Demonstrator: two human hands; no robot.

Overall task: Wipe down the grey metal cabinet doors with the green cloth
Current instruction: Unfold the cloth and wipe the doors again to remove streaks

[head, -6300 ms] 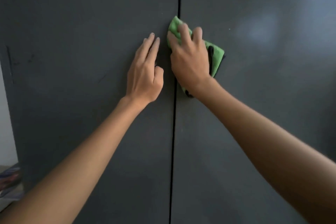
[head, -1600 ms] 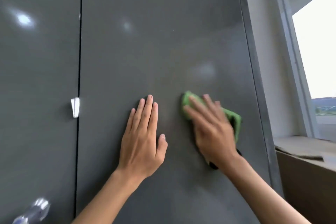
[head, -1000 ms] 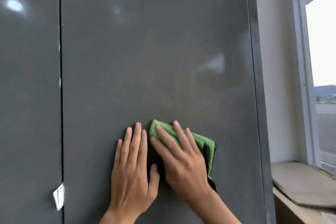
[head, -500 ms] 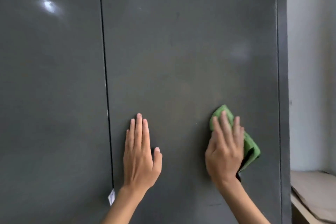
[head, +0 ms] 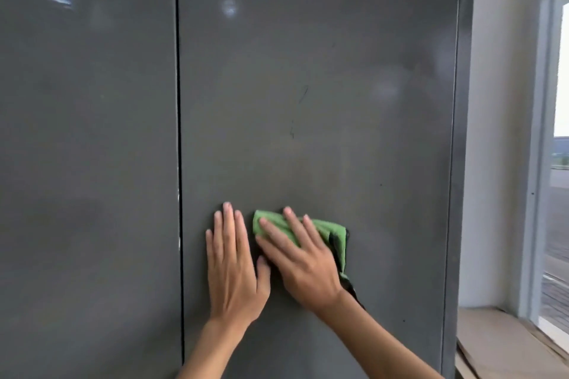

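Right hand (head: 303,261) has swept the folded green cloth (head: 334,232) leftward, now just beside the left hand (head: 232,264), which rests flat, fingers together, on the grey metal cabinet door (head: 338,101). Right fingers, straight and spread, press the soft, light cloth; palm pressure should prevent bunching.

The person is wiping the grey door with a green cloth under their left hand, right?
No, the green cloth is under the right hand, as the head view shows. The left hand lies flat and bare on the grey door beside it.
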